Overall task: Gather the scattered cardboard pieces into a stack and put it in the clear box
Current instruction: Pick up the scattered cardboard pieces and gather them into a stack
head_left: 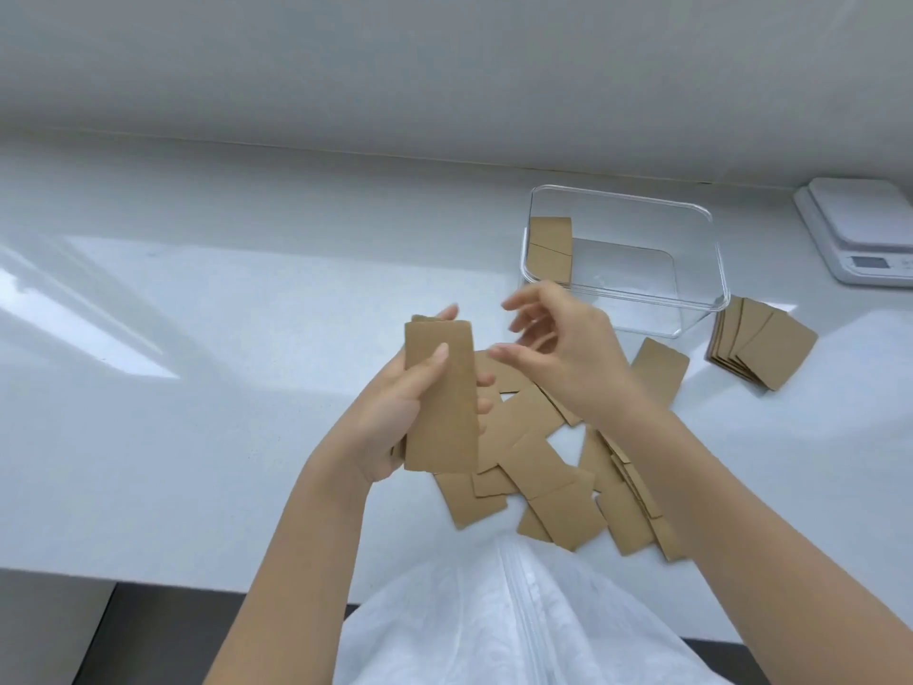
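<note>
My left hand (395, 407) grips a small upright stack of brown cardboard pieces (441, 402), thumb across the front. Just to its right my right hand (558, 348) hovers with fingers spread and nothing in it. Below both hands several loose cardboard pieces (553, 482) lie scattered and overlapping on the white counter. The clear box (691, 269) stands at the back right, with cardboard pieces (550, 249) leaning against its left wall. A fanned pile of cardboard (761, 346) lies just right of the box.
A white kitchen scale (862, 229) sits at the far right edge. The white counter (197, 388) runs back to a wall and ends in a front edge near my body. My white garment (494, 625) fills the bottom centre.
</note>
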Available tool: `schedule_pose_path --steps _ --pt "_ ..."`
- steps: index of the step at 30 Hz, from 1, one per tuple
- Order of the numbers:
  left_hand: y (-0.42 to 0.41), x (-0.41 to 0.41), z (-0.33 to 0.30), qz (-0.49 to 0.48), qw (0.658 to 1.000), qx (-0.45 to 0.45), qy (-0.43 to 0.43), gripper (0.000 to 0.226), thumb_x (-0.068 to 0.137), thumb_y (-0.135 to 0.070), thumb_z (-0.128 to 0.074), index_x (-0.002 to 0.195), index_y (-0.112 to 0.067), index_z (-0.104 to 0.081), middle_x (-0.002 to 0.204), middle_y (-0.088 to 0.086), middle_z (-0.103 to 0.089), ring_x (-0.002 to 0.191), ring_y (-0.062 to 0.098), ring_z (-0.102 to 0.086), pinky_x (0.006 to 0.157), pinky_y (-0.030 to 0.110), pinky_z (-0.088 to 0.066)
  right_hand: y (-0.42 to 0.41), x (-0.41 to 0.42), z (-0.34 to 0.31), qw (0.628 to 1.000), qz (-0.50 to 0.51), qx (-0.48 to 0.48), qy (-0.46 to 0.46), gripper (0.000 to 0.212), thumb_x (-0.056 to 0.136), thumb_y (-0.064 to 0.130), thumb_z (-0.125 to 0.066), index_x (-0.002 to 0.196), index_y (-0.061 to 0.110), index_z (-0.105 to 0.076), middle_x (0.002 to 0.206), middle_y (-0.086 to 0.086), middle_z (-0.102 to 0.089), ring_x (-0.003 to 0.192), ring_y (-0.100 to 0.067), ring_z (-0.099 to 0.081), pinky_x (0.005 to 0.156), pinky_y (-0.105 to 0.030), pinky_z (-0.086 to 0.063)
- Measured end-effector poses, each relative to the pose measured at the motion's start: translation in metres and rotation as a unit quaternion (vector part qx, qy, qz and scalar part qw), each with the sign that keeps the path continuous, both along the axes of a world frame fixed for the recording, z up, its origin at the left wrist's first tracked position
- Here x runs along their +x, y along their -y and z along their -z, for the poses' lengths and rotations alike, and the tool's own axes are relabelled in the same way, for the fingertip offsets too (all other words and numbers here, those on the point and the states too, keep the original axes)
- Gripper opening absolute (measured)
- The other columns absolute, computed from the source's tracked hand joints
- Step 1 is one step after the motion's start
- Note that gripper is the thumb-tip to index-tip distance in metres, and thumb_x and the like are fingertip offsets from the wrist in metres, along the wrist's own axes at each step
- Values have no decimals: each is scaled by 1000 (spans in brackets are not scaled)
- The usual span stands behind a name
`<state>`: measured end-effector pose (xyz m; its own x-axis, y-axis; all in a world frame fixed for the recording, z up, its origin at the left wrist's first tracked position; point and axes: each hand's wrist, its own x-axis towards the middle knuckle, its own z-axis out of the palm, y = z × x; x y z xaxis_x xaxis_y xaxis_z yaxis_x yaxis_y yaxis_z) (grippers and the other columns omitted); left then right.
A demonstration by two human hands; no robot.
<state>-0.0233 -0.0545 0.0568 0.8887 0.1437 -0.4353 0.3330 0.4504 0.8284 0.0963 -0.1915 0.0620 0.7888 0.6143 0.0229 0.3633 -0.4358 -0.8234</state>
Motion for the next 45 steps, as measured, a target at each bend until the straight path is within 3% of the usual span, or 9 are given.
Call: schedule_pose_path --steps 11,16,19,22,26,31,35,41,45 --pt "6 -47 34 -156 981 -75 -84 30 96 -14 -46 118 -29 -57 99 16 -72 78 30 -71 64 45 -59 57 -43 82 900 1 -436 -12 71 65 49 -78 121 19 -45 121 0 -53 116 -23 -41 94 -33 -38" --pt "12 -50 43 -194 974 -78 -88 32 96 -10 -46 118 -29 -59 104 18 -70 76 27 -71 69 49 -59 53 -38 87 912 1 -408 -47 55 66 36 -81 111 20 -52 104 2 -53 111 -22 -42 91 -33 -37" --pt "11 -49 46 -198 972 -71 -100 30 96 -10 -46 117 -27 -59 103 18 -69 75 26 -70 70 47 -59 62 -26 77 947 25 -256 -191 23 72 21 -79 80 18 -57 71 6 -49 72 -12 -53 61 -19 -44" --pt "8 -45 49 -206 971 -61 -103 31 96 -10 -46 118 -27 -58 105 18 -68 78 27 -69 72 47 -59 69 -11 68 926 93 -112 -349 14 81 16 -72 80 8 -61 61 3 -54 42 -3 -48 40 -15 -38" --pt "7 -39 51 -211 970 -78 -96 31 96 -10 -45 118 -28 -58 103 17 -69 78 26 -70 73 47 -58 56 -5 78 875 214 -29 -433 18 84 19 -69 84 4 -59 63 -5 -54 49 -9 -47 40 -15 -43" --pt "5 -33 53 -205 970 -79 -100 32 95 -9 -46 116 -29 -59 104 16 -68 80 26 -69 74 48 -57 27 -19 100 892 301 -95 -323 29 83 29 -69 70 10 -51 71 -10 -62 57 -25 -63 61 -38 -59" --pt "1 -29 55 -197 972 -73 -109 33 95 -9 -46 118 -29 -58 106 16 -67 79 24 -69 73 45 -57 7 -27 92 928 243 -251 -129 36 85 39 -62 91 5 -55 88 -9 -61 91 -30 -60 76 -34 -44" --pt "-4 -25 60 -181 975 -61 -112 32 95 -10 -47 118 -30 -57 109 16 -66 81 23 -70 68 41 -59 -13 -17 90 913 196 -332 -132 43 87 38 -60 109 0 -54 110 -17 -65 122 -34 -44 82 -33 -42" --pt "-13 -20 61 -173 978 -47 -107 31 93 -12 -50 115 -33 -58 110 15 -66 86 26 -68 69 40 -59 -29 -10 81 919 201 -303 -150 36 86 22 -65 111 3 -49 114 -19 -56 93 -26 -45 71 -26 -36"
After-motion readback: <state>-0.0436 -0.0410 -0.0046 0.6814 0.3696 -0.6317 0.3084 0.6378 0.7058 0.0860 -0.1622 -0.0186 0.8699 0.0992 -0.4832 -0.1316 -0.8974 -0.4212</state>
